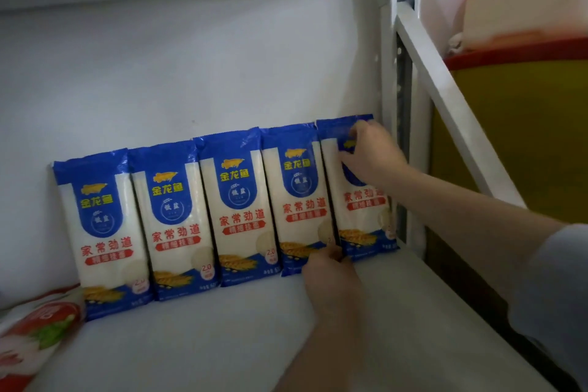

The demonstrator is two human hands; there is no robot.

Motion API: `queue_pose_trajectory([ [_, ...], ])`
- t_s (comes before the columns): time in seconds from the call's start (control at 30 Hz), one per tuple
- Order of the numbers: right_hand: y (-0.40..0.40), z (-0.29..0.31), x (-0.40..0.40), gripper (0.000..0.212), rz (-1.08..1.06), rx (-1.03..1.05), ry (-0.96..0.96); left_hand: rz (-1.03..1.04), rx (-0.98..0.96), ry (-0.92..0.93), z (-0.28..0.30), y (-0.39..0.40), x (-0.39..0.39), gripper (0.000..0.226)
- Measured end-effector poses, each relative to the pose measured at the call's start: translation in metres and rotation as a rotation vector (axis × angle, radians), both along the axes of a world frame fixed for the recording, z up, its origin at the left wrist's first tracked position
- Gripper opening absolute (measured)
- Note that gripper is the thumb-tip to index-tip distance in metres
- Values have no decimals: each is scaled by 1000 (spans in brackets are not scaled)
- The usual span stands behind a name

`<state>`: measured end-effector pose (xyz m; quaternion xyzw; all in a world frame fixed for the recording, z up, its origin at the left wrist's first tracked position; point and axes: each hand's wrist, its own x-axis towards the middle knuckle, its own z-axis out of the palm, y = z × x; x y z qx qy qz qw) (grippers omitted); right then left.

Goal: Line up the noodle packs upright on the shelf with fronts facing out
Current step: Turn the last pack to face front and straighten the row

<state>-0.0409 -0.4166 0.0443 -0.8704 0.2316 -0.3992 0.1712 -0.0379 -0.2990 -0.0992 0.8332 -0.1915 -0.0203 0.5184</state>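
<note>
- Presently, we find five noodle packs (235, 210) upright on the white shelf (222, 344), fronts outward, against the back wall.
- Right hand (370, 153) pinches the rightmost pack (356, 213) near its top.
- Left hand (331, 267) fingers touch its bottom corner; we cannot tell its grip.

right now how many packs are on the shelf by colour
blue and white noodle packs: 5
red and white pack lying at the left edge: 1
total: 6
</note>
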Motion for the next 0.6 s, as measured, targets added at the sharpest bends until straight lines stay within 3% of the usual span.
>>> queue_pose_trajectory([
  [0.13,-13,-53,-40,25,-53,513,197,-118,119,-42,14,20,14,27],
  [0.2,-11,-68,-52,28,-12,636,341,-113,246,-138,20,33,21,25],
  [0.33,0,-90,-58,65,35,627,367,22,370,-306,18,60,35,25],
  [0.6,1,-121,-51,70,89,594,217,60,485,-541,18,67,41,24],
])
